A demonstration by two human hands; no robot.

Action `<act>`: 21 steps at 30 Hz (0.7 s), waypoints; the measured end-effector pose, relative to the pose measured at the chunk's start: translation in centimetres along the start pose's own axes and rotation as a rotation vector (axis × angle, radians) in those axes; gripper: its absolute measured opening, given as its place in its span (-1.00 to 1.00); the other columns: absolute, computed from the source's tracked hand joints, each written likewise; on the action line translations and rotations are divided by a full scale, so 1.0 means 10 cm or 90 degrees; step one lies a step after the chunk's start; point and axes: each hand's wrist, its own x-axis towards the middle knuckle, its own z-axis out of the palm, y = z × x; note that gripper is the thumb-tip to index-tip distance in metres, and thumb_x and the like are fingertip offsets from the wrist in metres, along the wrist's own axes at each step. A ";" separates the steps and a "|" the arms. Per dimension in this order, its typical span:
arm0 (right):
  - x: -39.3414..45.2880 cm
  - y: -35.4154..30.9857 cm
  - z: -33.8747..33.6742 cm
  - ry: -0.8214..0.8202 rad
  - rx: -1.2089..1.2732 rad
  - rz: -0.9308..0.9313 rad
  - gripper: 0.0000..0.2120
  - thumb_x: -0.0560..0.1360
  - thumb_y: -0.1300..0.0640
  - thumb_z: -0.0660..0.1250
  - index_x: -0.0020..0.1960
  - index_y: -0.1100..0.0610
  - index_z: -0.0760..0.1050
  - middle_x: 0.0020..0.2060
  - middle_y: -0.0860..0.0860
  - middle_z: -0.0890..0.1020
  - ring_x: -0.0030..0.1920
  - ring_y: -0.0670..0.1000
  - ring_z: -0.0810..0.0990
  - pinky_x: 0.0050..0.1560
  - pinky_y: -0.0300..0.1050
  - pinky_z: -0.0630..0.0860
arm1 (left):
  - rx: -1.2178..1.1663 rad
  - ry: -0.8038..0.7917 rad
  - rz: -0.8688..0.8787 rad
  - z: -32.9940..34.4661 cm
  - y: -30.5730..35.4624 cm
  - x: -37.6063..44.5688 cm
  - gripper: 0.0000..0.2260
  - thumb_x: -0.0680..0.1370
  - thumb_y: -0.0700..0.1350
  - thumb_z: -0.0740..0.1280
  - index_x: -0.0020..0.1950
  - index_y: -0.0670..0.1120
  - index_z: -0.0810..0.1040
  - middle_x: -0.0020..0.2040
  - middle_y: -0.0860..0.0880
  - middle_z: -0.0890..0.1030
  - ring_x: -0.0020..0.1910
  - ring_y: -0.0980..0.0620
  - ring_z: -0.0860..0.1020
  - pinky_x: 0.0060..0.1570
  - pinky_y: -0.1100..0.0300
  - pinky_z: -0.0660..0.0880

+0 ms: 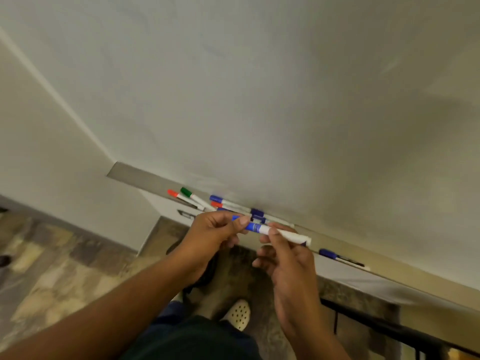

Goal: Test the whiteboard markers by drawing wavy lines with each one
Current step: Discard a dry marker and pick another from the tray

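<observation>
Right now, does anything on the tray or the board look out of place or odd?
Nothing is damaged or spilled. The markers on the tray lie crossed in a loose heap, not in a row, and one blue marker lies apart to the right. The board shows only faint smudges. Both hands hold a blue marker.

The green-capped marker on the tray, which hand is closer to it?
Left. The left hand is just below-right of the green-capped marker; the right hand is farther right, beyond it.
</observation>
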 end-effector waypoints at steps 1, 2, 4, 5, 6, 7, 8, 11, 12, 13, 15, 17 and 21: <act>0.03 0.13 0.05 0.006 -0.009 0.029 -0.86 0.64 0.11 0.36 0.11 0.08 0.68 -0.15 0.06 0.74 -0.17 0.00 0.67 -0.15 -0.06 0.64 | 0.018 0.012 -0.008 -0.14 -0.10 -0.01 -0.81 0.52 -0.02 0.47 -0.02 -0.13 0.75 -0.17 -0.24 0.65 -0.25 0.02 0.50 -0.14 0.12 0.50; 0.06 0.24 0.10 0.009 -0.018 0.049 -0.88 0.63 0.12 0.38 0.12 0.08 0.67 -0.12 0.06 0.75 -0.16 0.01 0.69 -0.13 -0.06 0.65 | 0.037 0.032 -0.014 -0.29 -0.20 0.00 -0.84 0.54 -0.03 0.46 -0.02 -0.11 0.75 -0.18 -0.19 0.66 -0.24 0.02 0.51 -0.13 0.10 0.51; 0.13 0.42 0.19 0.011 -0.049 0.055 -0.89 0.62 0.16 0.41 0.13 0.10 0.64 -0.07 0.06 0.75 -0.12 0.02 0.74 -0.11 -0.10 0.68 | 0.075 0.074 -0.026 -0.57 -0.35 -0.01 -0.86 0.55 -0.02 0.45 -0.03 -0.05 0.75 -0.20 -0.09 0.67 -0.24 0.01 0.53 -0.12 0.08 0.52; 0.16 0.51 0.25 0.013 -0.071 0.053 -0.89 0.61 0.18 0.42 0.13 0.11 0.63 -0.07 0.05 0.75 -0.11 0.02 0.75 -0.10 -0.12 0.69 | 0.089 0.090 -0.031 -0.72 -0.42 -0.03 -0.86 0.55 0.00 0.45 -0.03 -0.03 0.76 -0.20 -0.07 0.68 -0.24 0.01 0.54 -0.14 0.10 0.53; 0.19 0.58 0.27 0.012 -0.091 0.046 -0.89 0.60 0.19 0.43 0.13 0.12 0.63 -0.08 0.05 0.75 -0.09 0.02 0.76 -0.10 -0.14 0.69 | 0.103 0.103 -0.031 -0.83 -0.46 -0.04 -0.86 0.53 0.01 0.45 -0.03 -0.02 0.76 -0.19 -0.08 0.69 -0.24 0.02 0.55 -0.15 0.11 0.53; 0.22 0.64 0.30 0.005 -0.114 0.042 -0.89 0.60 0.20 0.43 0.12 0.13 0.65 -0.08 0.05 0.75 -0.09 0.02 0.76 -0.10 -0.15 0.70 | 0.117 0.113 -0.032 -0.93 -0.50 -0.04 -0.85 0.52 0.02 0.46 -0.02 -0.01 0.76 -0.17 -0.10 0.70 -0.24 0.02 0.55 -0.15 0.11 0.55; 0.25 0.73 0.35 -0.004 -0.138 0.048 -0.90 0.60 0.21 0.43 0.11 0.15 0.66 -0.09 0.05 0.75 -0.10 0.02 0.76 -0.10 -0.16 0.70 | 0.131 0.121 -0.036 -1.06 -0.54 -0.04 -0.85 0.51 0.01 0.46 -0.01 -0.01 0.76 -0.16 -0.12 0.70 -0.24 0.02 0.56 -0.14 0.09 0.56; 0.28 1.02 0.50 -0.008 -0.165 0.115 -0.91 0.59 0.24 0.43 0.06 0.18 0.69 -0.11 0.09 0.76 -0.14 0.02 0.76 -0.10 -0.12 0.70 | 0.188 0.111 -0.056 -1.43 -0.71 0.00 -0.86 0.52 -0.01 0.47 0.03 0.00 0.74 -0.15 -0.09 0.72 -0.21 -0.06 0.62 -0.09 -0.02 0.60; 0.27 1.11 0.56 -0.002 -0.168 0.148 -0.92 0.58 0.24 0.44 0.06 0.19 0.70 -0.12 0.12 0.76 -0.15 0.03 0.75 -0.09 -0.09 0.71 | 0.205 0.103 -0.070 -1.55 -0.77 0.02 -0.85 0.53 0.00 0.48 0.06 0.01 0.73 -0.14 -0.07 0.72 -0.19 -0.06 0.65 -0.09 -0.02 0.61; 0.28 1.22 0.61 0.008 -0.171 0.178 -0.92 0.58 0.25 0.45 0.05 0.21 0.70 -0.12 0.14 0.76 -0.15 0.05 0.75 -0.06 -0.06 0.71 | 0.216 0.099 -0.086 -1.67 -0.84 0.04 -0.81 0.53 0.00 0.48 0.11 -0.01 0.71 -0.13 -0.04 0.72 -0.19 -0.03 0.66 -0.13 0.02 0.61; 0.30 1.45 0.71 0.035 -0.173 0.224 -0.92 0.57 0.26 0.46 0.04 0.25 0.70 -0.16 0.19 0.75 -0.16 0.09 0.73 -0.04 -0.02 0.71 | 0.223 0.117 -0.122 -1.90 -0.96 0.08 -0.73 0.54 0.00 0.48 0.21 -0.05 0.65 -0.08 -0.01 0.72 -0.15 0.01 0.68 -0.20 0.15 0.57; 0.36 1.74 0.79 0.063 -0.189 0.267 -0.91 0.57 0.27 0.47 0.05 0.28 0.69 -0.19 0.20 0.74 -0.17 0.11 0.71 -0.04 0.01 0.72 | 0.207 0.154 -0.155 -2.12 -1.07 0.11 -0.71 0.56 0.00 0.47 0.25 -0.06 0.62 -0.01 -0.04 0.70 -0.09 -0.01 0.68 -0.18 0.18 0.55; 0.60 2.33 0.97 0.112 -0.222 0.332 -0.86 0.56 0.25 0.49 0.08 0.29 0.66 -0.22 0.19 0.72 -0.20 0.10 0.70 0.10 0.18 0.72 | 0.202 0.173 -0.182 -2.46 -1.15 0.10 -0.74 0.60 -0.01 0.43 0.25 -0.06 0.63 -0.01 -0.07 0.69 -0.07 -0.06 0.68 -0.01 0.01 0.62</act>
